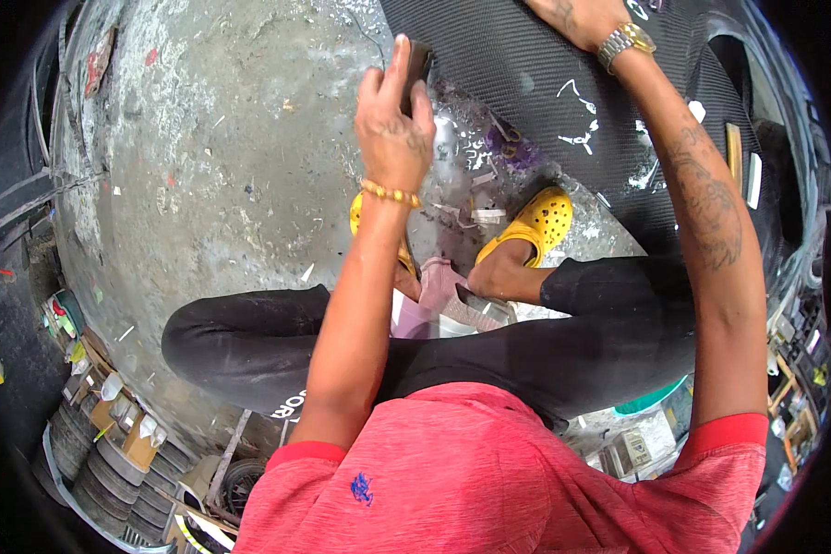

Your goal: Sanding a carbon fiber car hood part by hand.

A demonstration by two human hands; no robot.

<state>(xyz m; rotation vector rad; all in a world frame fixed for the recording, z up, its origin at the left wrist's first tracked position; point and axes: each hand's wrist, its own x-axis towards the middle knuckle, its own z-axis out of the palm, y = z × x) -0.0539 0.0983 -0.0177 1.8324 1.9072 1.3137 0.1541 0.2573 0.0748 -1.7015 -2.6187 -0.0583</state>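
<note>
My left hand (394, 125) is raised over the edge of a black panel, its fingers wrapped round a small dark block (417, 76). What kind of block it is I cannot make out. The large panel (489, 55) has a woven, carbon-fibre look, with white marks and scuffs on it. My right hand (582, 18) reaches onto the panel's far side, the watch wrist bent over its surface. The upper edge of the picture cuts off those fingers, so whether they hold anything is hidden.
Yellow clogs (547, 222) are on my feet, beside the panel's near edge. Light scraps (487, 216) litter the stained concrete floor (203, 138). A wooden strip (734, 157) lies at the right. Stacked tyres (111, 480) and clutter stand at the lower left.
</note>
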